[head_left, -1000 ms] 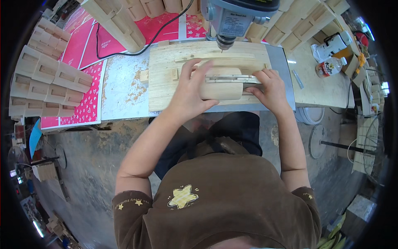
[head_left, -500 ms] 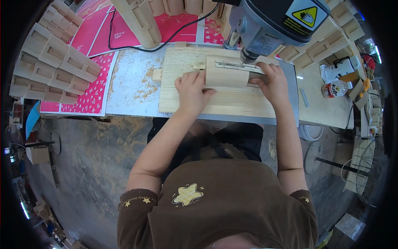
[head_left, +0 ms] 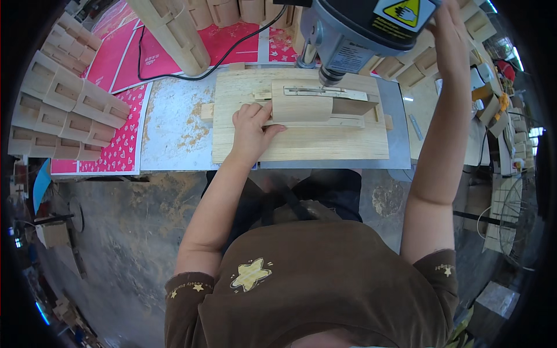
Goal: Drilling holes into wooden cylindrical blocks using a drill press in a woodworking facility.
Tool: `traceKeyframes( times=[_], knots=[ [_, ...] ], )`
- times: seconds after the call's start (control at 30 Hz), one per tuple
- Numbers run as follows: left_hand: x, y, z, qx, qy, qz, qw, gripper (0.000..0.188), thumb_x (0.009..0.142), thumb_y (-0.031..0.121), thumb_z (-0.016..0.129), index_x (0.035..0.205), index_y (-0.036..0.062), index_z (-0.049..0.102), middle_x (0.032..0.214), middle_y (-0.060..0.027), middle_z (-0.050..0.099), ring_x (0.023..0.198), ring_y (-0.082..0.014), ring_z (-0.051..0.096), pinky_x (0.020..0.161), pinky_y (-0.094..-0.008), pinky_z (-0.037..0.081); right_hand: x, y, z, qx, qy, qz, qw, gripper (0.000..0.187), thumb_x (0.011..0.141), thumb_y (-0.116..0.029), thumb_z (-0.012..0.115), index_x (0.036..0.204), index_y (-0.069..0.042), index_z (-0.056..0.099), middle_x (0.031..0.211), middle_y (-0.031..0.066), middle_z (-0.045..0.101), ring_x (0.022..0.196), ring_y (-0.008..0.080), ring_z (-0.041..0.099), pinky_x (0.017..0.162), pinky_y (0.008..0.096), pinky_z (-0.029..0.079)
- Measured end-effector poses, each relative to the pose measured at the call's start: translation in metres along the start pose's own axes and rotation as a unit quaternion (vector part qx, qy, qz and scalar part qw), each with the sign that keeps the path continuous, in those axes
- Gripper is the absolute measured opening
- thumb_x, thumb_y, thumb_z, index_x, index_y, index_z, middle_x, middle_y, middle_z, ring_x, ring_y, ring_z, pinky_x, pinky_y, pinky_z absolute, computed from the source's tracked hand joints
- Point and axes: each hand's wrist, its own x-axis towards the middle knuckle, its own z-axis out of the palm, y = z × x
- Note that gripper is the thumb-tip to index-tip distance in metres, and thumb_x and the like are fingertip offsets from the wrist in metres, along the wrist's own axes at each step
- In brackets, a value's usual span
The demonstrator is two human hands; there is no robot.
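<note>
A smooth, rounded pale wooden piece (head_left: 301,108) lies on a flat wooden board (head_left: 243,149) beneath the drill press (head_left: 348,35). My left hand (head_left: 251,129) holds its left end, fingers curled at the far side and thumb along the near side. A light strip with a metal slot (head_left: 325,93) runs behind the piece, and a thin upright plate (head_left: 354,108) extends from its right end. The chuck (head_left: 331,76) hangs just above and behind the strip. My right hand (head_left: 449,23) is raised beside the drill press head; its fingers are partly hidden at the top edge.
Stacked hollow wooden pieces (head_left: 69,122) stand at the left on pink printed sheeting (head_left: 125,136), with others along the back. A black cable (head_left: 223,55) crosses the bench. At the right lie a pale blue stick (head_left: 416,127) and assorted small items.
My right hand has left the right end of the wooden piece and risen to the side of the drill press head. My left hand stays at the left end.
</note>
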Motion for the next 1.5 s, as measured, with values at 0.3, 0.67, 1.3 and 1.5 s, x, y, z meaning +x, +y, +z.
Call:
traceKeyframes(
  times=[0.3,0.67,1.3,1.5],
  knots=[
    [-0.002,-0.001,0.0,0.013,0.013,0.011,1.0,0.056,0.059,0.026,0.079,0.11,0.0081,0.061,0.078,-0.0008,0.052,0.081,-0.0219,0.049,0.075,-0.0365,0.033,-0.07,-0.08,0.031,-0.267,0.049,-0.068,0.96,0.028,0.095,-0.023,0.051,0.089,-0.001,0.067,0.062,-0.0002,0.049,0.06,0.0063,0.046,0.056,0.0212,0.034],
    [0.001,0.001,0.001,0.005,0.026,0.023,0.999,0.055,0.057,0.023,0.08,0.107,0.008,0.063,0.074,-0.0005,0.051,0.077,-0.0217,0.048,0.073,-0.036,0.034,-0.181,0.003,0.075,-0.191,0.08,-0.083,0.975,0.008,0.083,-0.003,0.059,0.088,-0.001,0.065,0.072,0.0091,0.056,0.065,0.0226,0.052,0.061,0.0319,0.04],
    [0.004,0.019,0.021,0.035,-0.004,0.015,0.999,0.059,0.062,0.026,0.077,0.115,0.0095,0.06,0.08,-0.0017,0.053,0.083,-0.0234,0.05,0.078,-0.0385,0.034,-0.043,-0.084,0.037,-0.251,-0.014,-0.029,0.968,0.027,0.09,-0.022,0.05,0.081,0.001,0.061,0.066,0.0119,0.052,0.064,0.0203,0.05,0.059,0.0311,0.039],
    [0.008,0.023,0.025,0.023,-0.012,0.028,0.999,0.056,0.063,0.025,0.077,0.114,0.0085,0.06,0.08,-0.0025,0.052,0.082,-0.0236,0.049,0.077,-0.0382,0.034,-0.144,-0.056,0.049,-0.149,0.064,-0.054,0.985,0.009,0.082,-0.006,0.059,0.073,-0.002,0.06,0.057,0.0084,0.05,0.049,0.0228,0.049,0.049,0.0342,0.037]
  ],
)
